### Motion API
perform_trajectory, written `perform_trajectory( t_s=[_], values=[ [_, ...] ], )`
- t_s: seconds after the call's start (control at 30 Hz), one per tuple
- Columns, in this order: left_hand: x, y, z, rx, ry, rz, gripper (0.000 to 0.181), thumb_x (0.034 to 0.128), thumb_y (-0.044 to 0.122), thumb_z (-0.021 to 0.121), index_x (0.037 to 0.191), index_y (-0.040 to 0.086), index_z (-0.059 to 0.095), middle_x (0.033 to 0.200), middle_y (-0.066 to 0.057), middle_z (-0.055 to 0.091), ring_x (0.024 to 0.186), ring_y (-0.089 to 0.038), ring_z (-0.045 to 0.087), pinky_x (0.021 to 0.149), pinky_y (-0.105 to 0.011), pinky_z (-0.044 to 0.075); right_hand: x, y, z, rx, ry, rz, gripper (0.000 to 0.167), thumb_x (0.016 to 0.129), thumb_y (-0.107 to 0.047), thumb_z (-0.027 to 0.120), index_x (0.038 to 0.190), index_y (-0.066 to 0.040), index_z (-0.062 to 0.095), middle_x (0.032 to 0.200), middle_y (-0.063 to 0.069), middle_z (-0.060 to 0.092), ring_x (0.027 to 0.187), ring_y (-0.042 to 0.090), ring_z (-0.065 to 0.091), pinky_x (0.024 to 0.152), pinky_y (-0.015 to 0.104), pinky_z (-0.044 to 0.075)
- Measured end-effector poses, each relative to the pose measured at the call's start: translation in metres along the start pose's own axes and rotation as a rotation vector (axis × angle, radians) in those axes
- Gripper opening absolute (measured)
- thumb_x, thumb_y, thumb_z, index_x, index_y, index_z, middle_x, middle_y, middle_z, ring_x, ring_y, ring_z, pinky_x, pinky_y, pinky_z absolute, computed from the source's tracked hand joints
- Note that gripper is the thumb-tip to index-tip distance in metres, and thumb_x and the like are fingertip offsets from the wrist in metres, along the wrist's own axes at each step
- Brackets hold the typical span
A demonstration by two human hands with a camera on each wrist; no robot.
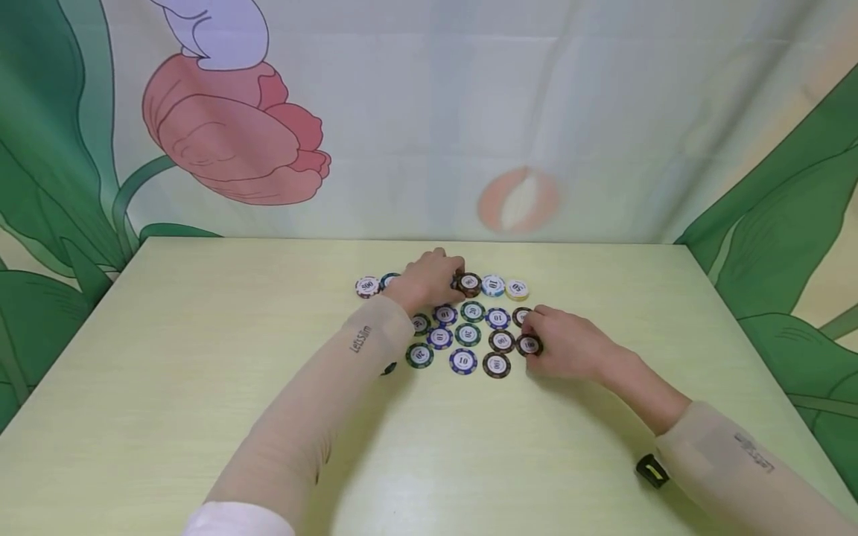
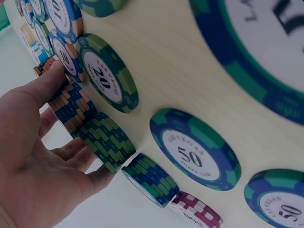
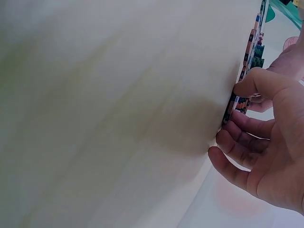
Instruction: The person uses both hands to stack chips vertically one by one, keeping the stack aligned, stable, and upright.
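Note:
My left hand [image 1: 431, 279] reaches to the back row of stacked poker chips. Its thumb and fingers pinch the brown-and-black stack [image 1: 471, 284] from its left side. In the left wrist view, the other fingers pass behind a blue-and-orange stack [image 2: 73, 110] and a green stack [image 2: 107, 141]. At the right edge of the chip layout, my right hand [image 1: 570, 341] pinches a dark 100 chip [image 1: 529, 345] between thumb and fingertips. Another dark chip [image 1: 521, 317] lies partly under its fingers. My left forearm hides part of the layout's left side.
Several loose chips lie flat in front of the stacks, among them a blue 10 chip [image 1: 463, 362] and a green 20 chip [image 1: 419, 356]. Light-blue [image 1: 493, 285] and yellow [image 1: 517, 289] stacks end the back row. A small black object [image 1: 652, 471] sits beside the right sleeve.

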State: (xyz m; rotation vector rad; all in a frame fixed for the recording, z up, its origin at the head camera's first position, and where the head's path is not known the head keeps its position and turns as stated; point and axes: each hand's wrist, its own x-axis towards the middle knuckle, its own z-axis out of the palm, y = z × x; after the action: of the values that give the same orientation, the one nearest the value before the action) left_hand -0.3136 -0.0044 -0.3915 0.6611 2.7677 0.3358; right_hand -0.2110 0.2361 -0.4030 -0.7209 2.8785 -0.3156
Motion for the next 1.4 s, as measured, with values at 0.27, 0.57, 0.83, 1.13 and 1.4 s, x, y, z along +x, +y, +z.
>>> perform_trajectory(
  t_s=[0.27,0.57,0.83,1.13,1.4],
  values=[
    [0.001,-0.002,0.000,0.009,0.005,-0.006,0.048,0.0987,0.036,0.071,0.140,0.017,0.057,0.133,-0.011,0.053,0.124,-0.029,0.050,0.111,-0.060,0.034,0.000,0.000,0.000,0.001,-0.004,-0.009,0.029,0.079,-0.012,0.075,0.105,-0.002,0.064,0.095,0.004,0.058,0.080,0.019,0.055,0.073,0.038,0.051],
    [-0.001,-0.002,0.000,0.006,0.007,-0.016,0.047,0.0985,0.038,0.071,0.140,0.020,0.058,0.135,-0.010,0.052,0.125,-0.029,0.049,0.112,-0.061,0.032,0.002,-0.003,-0.002,0.013,0.022,0.000,0.028,0.078,-0.014,0.076,0.099,-0.001,0.062,0.090,0.005,0.057,0.078,0.020,0.054,0.070,0.037,0.050],
    [0.000,-0.003,0.001,0.024,0.011,-0.004,0.048,0.0988,0.039,0.070,0.141,0.020,0.057,0.137,-0.012,0.051,0.126,-0.031,0.050,0.111,-0.062,0.032,0.011,-0.007,-0.006,-0.019,0.100,-0.002,0.028,0.078,-0.020,0.074,0.099,-0.005,0.064,0.090,0.001,0.059,0.076,0.018,0.056,0.067,0.038,0.052],
    [0.000,-0.004,0.001,0.035,0.020,0.003,0.049,0.0984,0.040,0.070,0.141,0.020,0.057,0.136,-0.011,0.052,0.123,-0.030,0.051,0.110,-0.061,0.034,0.021,-0.015,-0.015,-0.055,0.136,0.029,0.027,0.080,-0.029,0.075,0.098,-0.010,0.067,0.086,-0.002,0.062,0.072,0.017,0.057,0.061,0.037,0.050],
    [0.001,-0.004,0.001,0.044,0.022,0.002,0.049,0.0977,0.041,0.071,0.140,0.020,0.058,0.134,-0.011,0.053,0.120,-0.028,0.052,0.107,-0.058,0.036,0.031,-0.018,-0.015,-0.066,0.225,-0.012,0.034,0.082,-0.031,0.074,0.105,-0.007,0.070,0.092,0.001,0.065,0.078,0.020,0.061,0.064,0.041,0.054]
  ],
)
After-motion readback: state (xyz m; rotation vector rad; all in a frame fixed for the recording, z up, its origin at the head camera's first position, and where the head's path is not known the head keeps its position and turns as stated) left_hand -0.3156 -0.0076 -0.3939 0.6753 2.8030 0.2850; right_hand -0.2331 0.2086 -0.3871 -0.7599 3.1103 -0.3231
